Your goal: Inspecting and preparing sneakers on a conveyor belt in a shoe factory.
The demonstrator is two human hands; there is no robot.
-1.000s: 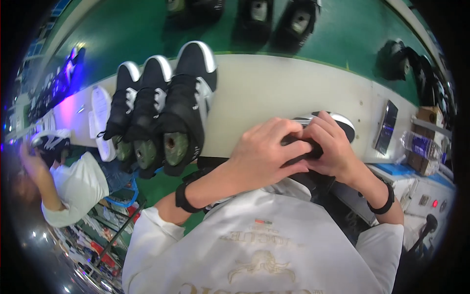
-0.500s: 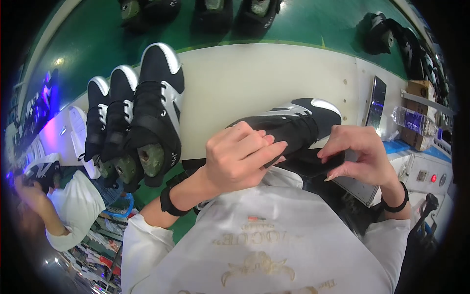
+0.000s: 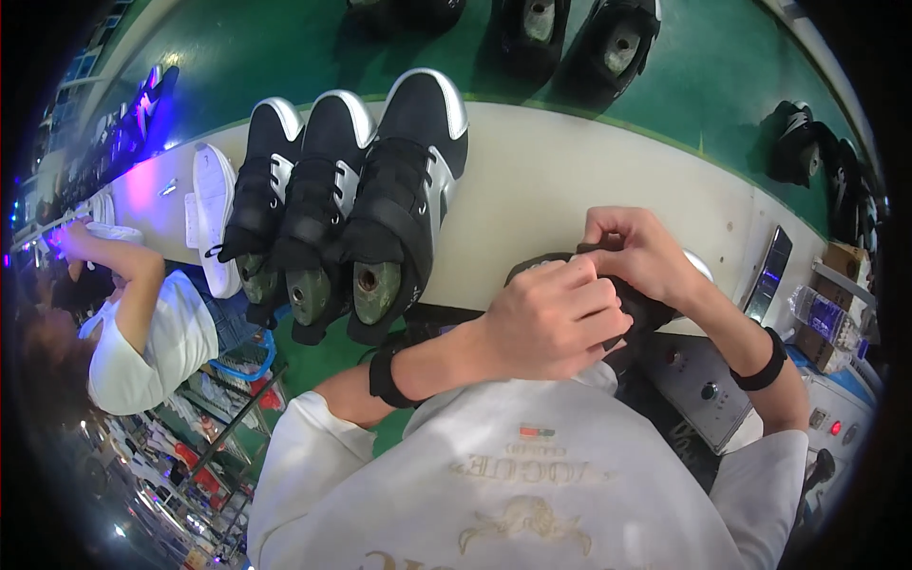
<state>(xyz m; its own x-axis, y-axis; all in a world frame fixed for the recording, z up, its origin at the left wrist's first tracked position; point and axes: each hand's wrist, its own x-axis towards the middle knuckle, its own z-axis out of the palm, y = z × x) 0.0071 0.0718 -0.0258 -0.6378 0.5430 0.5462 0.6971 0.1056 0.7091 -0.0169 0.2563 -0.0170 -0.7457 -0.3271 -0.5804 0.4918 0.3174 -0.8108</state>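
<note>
Right now, from the head view, I see my left hand [image 3: 556,318] and right hand [image 3: 641,252] both closed around a black shoe [image 3: 646,309] at the near tabletop [image 3: 560,180] edge, right of three lined-up black-and-silver shoes [image 3: 342,209].

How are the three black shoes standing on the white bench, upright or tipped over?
Upright. The three black shoes rest on their soles on the white bench, side by side, lasts showing in their openings.

Our two hands, the left hand [image 3: 556,318] and the right hand [image 3: 638,252], cover most of the black shoe [image 3: 646,309] we hold, so we cannot tell its shape or our grip. The shoes [image 3: 570,28] at the top edge are cut off.
</note>
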